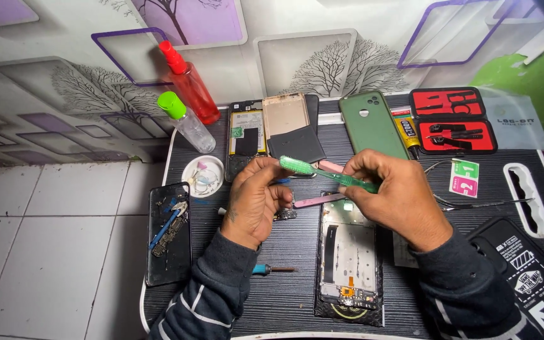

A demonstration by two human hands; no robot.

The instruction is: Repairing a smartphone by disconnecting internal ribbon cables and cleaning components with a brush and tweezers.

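Red and clear, two bottles lean against the patterned wall at the far left of the work mat: a red bottle [189, 85] and a clear bottle [187, 121] with a green cap. Below them sits a small white dish [203, 176] of tiny parts, and at the mat's left edge lies a dark phone shell [169, 234] with a blue tool and loose bits on it. A screwdriver [272, 269] lies near the left sleeve.

At the centre the left hand [254, 203] is curled, its fingertips closed on a small part that I cannot make out, held up to the bristles of a green toothbrush [325, 174]. The right hand [395, 196] pinches the brush's handle between thumb and fingers, so the brush hangs in the air between the two hands, above an opened phone [347, 264] lying face down with its boards bare.

Further back rest a battery frame [247, 135], a gold frame [286, 114] and a green back cover [371, 124]; to the right, a red tool case [451, 119] and tweezers [473, 203].

The likely risk: hard brushing could flick the small part out of the fingertips into the clutter or onto the tiled floor, or drop grit onto the bare boards below. A slipping sleeve could also nudge the screwdriver off the mat.
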